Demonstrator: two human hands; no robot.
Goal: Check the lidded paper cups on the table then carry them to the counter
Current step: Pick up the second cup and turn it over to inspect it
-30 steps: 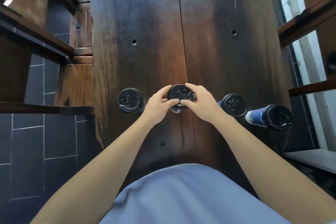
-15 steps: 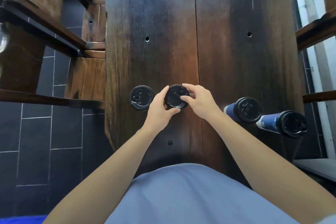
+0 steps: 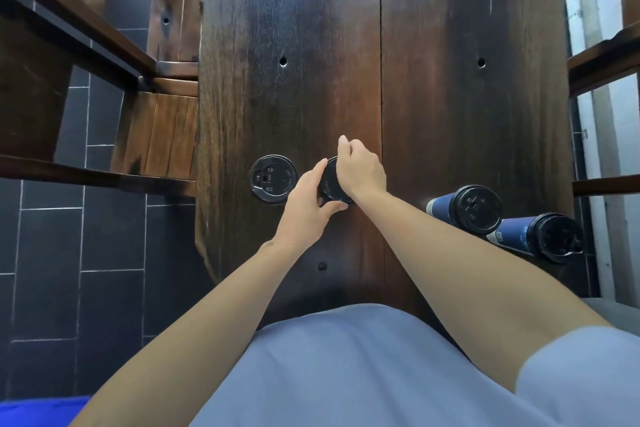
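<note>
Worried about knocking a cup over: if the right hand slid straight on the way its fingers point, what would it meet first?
Probably nothing: the right hand points up the bare table, away from the cups.

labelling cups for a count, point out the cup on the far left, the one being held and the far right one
black-lidded paper cup on the far left (image 3: 273,178), head view, centre of its lid
held black-lidded cup (image 3: 329,184), head view, exposed lid
blue paper cup on the far right (image 3: 512,236), head view, blue side wall

Café: wooden table (image 3: 433,114), lidded takeaway cups (image 3: 464,210)

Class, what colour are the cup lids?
Black, seen on the lids in the head view.
</note>
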